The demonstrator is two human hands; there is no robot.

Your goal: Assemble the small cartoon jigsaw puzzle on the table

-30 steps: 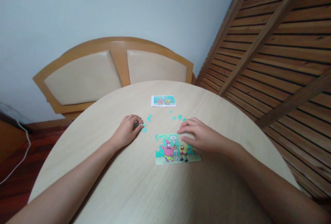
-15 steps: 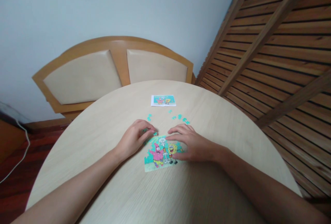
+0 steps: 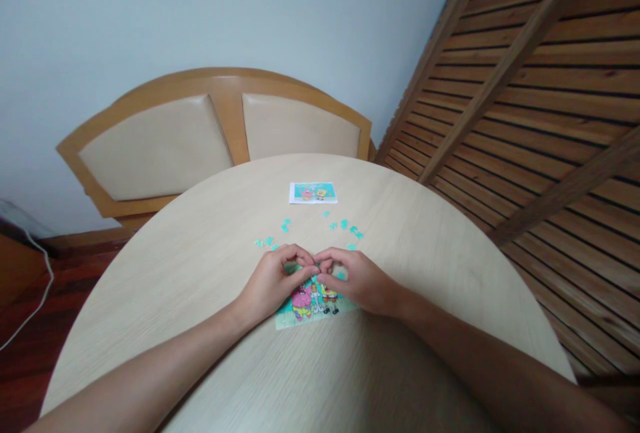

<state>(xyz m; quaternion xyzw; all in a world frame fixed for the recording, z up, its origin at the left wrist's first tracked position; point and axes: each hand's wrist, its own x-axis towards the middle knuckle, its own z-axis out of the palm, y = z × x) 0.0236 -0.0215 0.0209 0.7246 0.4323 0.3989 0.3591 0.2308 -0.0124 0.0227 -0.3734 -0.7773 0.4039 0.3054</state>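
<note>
A partly assembled jigsaw puzzle (image 3: 300, 316) with cartoon figures on a turquoise ground lies flat on the round table, its upper part covered by my hands. My left hand (image 3: 273, 286) reaches over its upper left, thumb and fingers pinched on a small puzzle piece that is almost wholly hidden. Over the upper right, my right hand (image 3: 363, 283) has its fingers curled and its fingertips meeting those of the left. What the right fingertips grip cannot be made out. Loose turquoise puzzle pieces (image 3: 355, 232) lie scattered beyond both hands.
Farther back on the table (image 3: 200, 253) lies a small picture card (image 3: 315, 193) with a similar cartoon scene. More loose pieces (image 3: 269, 241) are at the left. A padded wooden chair back (image 3: 230, 113) stands behind the table, and a slatted wooden screen (image 3: 525, 99) on the right.
My right hand has moved left and its fingers have closed in. My left hand has shifted slightly right with its piece, so the fingertips of both hands now meet above the puzzle.
</note>
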